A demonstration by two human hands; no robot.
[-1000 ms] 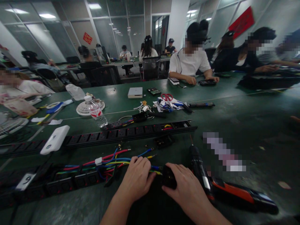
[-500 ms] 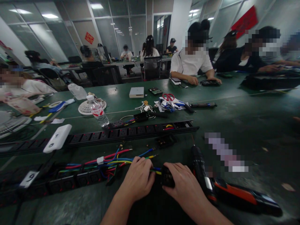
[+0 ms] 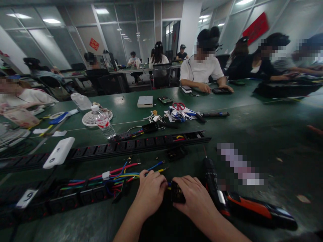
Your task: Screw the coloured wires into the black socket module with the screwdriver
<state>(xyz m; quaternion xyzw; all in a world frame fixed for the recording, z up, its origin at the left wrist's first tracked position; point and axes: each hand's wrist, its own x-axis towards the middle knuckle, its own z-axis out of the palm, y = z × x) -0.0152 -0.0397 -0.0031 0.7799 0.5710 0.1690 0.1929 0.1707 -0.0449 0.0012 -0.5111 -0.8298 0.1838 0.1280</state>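
Observation:
My left hand [image 3: 150,193] is closed round a bundle of coloured wires [image 3: 126,173] that run in from the left. My right hand [image 3: 195,200] is closed on a small black socket module [image 3: 177,194], held right against the wire ends. The two hands touch near the table's front edge. The wires lead back to a black socket strip [image 3: 75,196] with a white tag marked 9. An orange and black power screwdriver [image 3: 242,201] lies just right of my right hand.
A long black power strip [image 3: 141,144] crosses the green table [image 3: 264,127], with a white block [image 3: 59,152] on its left part. Farther back are a water bottle [image 3: 103,121], a small fan [image 3: 94,117], red scissors [image 3: 179,106] and a white box [image 3: 145,101]. Several people sit at the far side.
My hands have drawn closer together, the socket module now tight against the wire ends. The view has shifted slightly; the rest of the table is unchanged.

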